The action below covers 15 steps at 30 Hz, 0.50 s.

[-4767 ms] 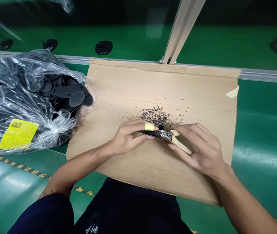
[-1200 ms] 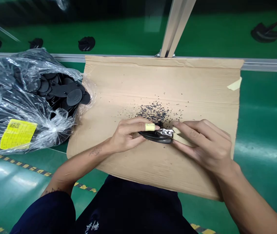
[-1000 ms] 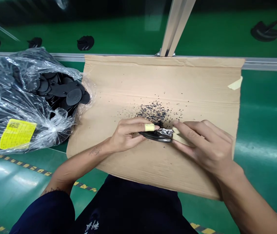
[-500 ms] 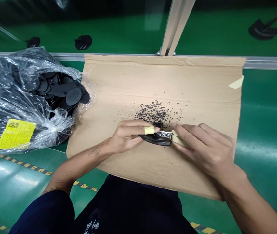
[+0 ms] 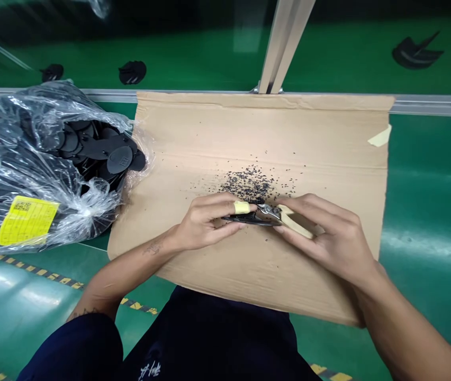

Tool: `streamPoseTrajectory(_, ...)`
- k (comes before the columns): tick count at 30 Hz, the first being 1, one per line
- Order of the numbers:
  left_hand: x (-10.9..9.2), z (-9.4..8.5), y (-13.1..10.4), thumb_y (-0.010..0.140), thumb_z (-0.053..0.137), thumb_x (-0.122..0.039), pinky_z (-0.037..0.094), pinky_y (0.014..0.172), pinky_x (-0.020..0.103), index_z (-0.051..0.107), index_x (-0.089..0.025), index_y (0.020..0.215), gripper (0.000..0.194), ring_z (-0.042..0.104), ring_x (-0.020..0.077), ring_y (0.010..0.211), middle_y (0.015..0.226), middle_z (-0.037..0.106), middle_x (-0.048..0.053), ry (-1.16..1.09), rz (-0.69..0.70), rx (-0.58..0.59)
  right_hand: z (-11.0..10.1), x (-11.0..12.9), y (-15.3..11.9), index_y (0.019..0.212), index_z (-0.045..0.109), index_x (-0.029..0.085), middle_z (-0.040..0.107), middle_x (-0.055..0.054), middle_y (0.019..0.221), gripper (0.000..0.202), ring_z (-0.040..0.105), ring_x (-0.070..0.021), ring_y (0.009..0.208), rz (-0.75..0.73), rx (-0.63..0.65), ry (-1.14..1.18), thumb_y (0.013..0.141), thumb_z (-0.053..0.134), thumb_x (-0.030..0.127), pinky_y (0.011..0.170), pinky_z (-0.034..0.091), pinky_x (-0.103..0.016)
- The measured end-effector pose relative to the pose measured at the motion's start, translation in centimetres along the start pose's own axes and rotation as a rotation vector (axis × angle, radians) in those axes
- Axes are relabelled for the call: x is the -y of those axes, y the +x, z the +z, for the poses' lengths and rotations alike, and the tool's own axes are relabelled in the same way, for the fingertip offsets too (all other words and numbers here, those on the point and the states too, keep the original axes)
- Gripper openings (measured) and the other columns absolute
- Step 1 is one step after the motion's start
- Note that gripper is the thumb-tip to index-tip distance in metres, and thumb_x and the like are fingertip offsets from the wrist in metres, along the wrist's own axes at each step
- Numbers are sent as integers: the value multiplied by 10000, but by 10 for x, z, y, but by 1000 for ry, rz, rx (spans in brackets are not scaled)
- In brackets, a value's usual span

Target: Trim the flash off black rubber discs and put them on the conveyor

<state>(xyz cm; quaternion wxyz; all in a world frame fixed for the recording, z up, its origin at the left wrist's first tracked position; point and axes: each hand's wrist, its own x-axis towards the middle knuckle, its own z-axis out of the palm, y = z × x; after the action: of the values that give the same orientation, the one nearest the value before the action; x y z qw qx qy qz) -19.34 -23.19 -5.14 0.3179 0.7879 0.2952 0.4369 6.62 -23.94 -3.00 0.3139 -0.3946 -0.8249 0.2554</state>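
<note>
My left hand, with yellow tape round one finger, pinches a thin black plastic part seen nearly edge-on. Held in my right hand are nippers with cream handles, spread somewhat apart. Their metal jaws lie at the upper edge of the black part; whether they touch it I cannot tell. Just beyond both hands, many tiny black scraps are strewn over a sheet of cardboard.
To the left, a clear plastic bag with a yellow label holds flat rounded black parts. A metal post rises behind the cardboard. Several black pieces, among them one at right, lie on the green surface at the back.
The black part has tilted from showing its face to nearly edge-on. The nippers' handles have spread wider in my right hand, and their jaws have shifted slightly up.
</note>
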Motion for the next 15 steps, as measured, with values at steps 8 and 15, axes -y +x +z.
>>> streamPoseTrajectory(8,1,3,-1,906,682,-160,545,721,226,691,-196,1287,383,650,116,831,979,719,62,42,-33,18,3,-4,-4,1213,676,180,766,-77,970,316,697,-198,792,-115,-48,-444,929,694,318,690,554,-321)
streamPoseTrajectory(15,9,8,2,913,700,-341,535,729,259,728,-130,935,214,646,148,807,862,700,56,-109,-345,-70,-20,0,-2,1200,651,187,735,-83,974,318,633,-228,847,-78,-99,-533,955,652,391,740,495,-359)
